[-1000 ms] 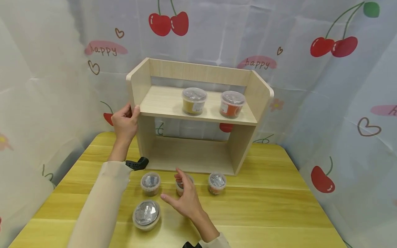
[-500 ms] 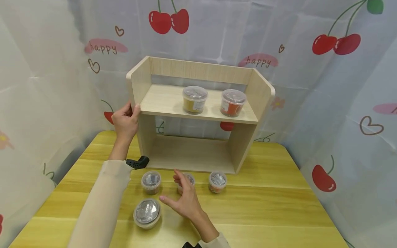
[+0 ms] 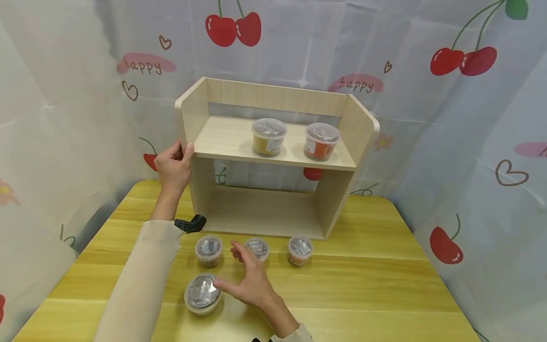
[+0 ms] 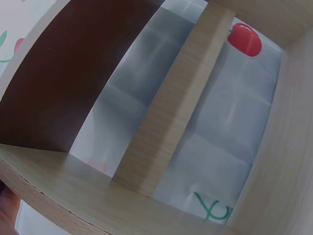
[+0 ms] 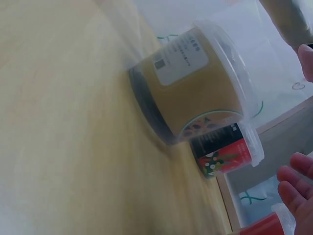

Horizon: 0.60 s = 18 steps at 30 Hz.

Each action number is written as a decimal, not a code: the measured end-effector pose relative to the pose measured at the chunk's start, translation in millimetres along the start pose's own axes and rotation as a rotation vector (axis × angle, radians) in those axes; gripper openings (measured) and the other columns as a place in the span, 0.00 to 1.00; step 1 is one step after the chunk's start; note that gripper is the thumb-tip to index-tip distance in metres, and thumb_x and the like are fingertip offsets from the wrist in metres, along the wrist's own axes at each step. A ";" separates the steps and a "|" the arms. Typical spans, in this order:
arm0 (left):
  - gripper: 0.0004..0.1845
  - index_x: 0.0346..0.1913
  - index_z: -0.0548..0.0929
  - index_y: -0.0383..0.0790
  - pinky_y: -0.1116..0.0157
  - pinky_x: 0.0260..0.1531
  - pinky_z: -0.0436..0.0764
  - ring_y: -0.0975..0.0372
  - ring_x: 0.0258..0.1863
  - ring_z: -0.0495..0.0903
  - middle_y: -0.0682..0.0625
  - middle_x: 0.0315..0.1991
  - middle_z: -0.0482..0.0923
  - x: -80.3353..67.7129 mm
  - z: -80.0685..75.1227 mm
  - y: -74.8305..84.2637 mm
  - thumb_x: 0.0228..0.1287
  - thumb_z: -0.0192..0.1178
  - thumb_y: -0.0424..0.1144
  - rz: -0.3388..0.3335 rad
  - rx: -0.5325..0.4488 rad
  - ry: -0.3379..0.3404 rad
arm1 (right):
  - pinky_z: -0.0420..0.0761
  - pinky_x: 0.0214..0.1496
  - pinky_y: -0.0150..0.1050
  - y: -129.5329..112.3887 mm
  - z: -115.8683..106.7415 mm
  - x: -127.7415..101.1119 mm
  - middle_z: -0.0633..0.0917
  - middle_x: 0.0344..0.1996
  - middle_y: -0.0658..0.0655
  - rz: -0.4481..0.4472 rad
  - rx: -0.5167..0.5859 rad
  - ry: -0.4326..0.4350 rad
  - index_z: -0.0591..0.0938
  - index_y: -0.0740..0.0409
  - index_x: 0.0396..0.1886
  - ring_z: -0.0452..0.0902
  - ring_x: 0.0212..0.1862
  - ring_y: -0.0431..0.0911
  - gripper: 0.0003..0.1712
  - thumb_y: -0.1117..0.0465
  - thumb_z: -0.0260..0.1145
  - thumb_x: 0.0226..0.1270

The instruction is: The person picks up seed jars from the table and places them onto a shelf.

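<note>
My left hand [image 3: 173, 166] grips the left side panel of a pale wooden two-tier shelf [image 3: 273, 161], thumb on its front edge. In the left wrist view the shelf's boards [image 4: 166, 107] fill the picture, with a bit of the hand at the lower left edge. My right hand [image 3: 252, 282], fingers spread and holding nothing, hovers beside a larger lidded plastic tub [image 3: 202, 295] with a tan label [image 5: 195, 93]. Its thumb overlaps the lid's edge in the head view; contact cannot be told. A smaller tub [image 3: 258, 248] stands partly behind its fingers.
Two more small tubs, one left [image 3: 208, 251] and one right [image 3: 299, 251], stand before the shelf on the yellow wood-grain table [image 3: 367, 285]. On the upper tier sit a yellow tub [image 3: 268, 137] and an orange-red tub [image 3: 321, 142]. A cherry-print curtain [image 3: 299, 42] surrounds the table.
My right hand has moved left and slightly toward me, from the middle small tub toward the larger tub. The left hand keeps its grip on the shelf.
</note>
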<state>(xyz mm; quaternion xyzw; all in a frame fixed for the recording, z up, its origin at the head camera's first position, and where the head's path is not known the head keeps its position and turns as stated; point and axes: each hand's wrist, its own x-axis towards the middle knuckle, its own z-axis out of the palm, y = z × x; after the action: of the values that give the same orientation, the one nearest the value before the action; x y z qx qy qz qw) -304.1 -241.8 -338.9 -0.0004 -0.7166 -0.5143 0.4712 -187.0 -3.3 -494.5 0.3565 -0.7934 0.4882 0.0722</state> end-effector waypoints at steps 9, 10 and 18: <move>0.19 0.53 0.85 0.32 0.77 0.38 0.78 0.73 0.35 0.81 0.40 0.45 0.85 -0.5 0.2 0.1 0.67 0.62 0.42 0.020 -0.011 -0.001 | 0.75 0.59 0.41 -1.0 8.7 -5.2 0.78 0.56 0.60 -0.012 0.012 -0.092 0.65 0.59 0.72 0.74 0.57 0.50 0.52 0.45 0.77 0.53; 0.19 0.53 0.85 0.32 0.77 0.38 0.78 0.73 0.35 0.81 0.40 0.45 0.85 -0.5 0.3 0.4 0.67 0.62 0.42 0.023 -0.017 -0.001 | 0.75 0.59 0.41 -0.9 9.4 -5.6 0.78 0.56 0.60 -0.012 0.012 -0.103 0.64 0.59 0.73 0.75 0.57 0.50 0.52 0.45 0.77 0.53; 0.18 0.54 0.84 0.32 0.77 0.38 0.79 0.73 0.36 0.81 0.40 0.46 0.85 -0.1 0.4 3.1 0.66 0.63 0.41 0.014 -0.039 -0.003 | 0.75 0.57 0.38 1.0 14.7 -8.3 0.78 0.56 0.58 -0.039 -0.027 -0.153 0.63 0.57 0.74 0.75 0.55 0.49 0.54 0.44 0.78 0.52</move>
<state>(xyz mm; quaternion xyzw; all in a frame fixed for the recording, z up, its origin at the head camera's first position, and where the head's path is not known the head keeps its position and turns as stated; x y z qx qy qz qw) -302.8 -240.0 -336.7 -0.0154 -0.7070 -0.5247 0.4738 -178.1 -11.0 -506.6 0.4070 -0.7961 0.4471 0.0254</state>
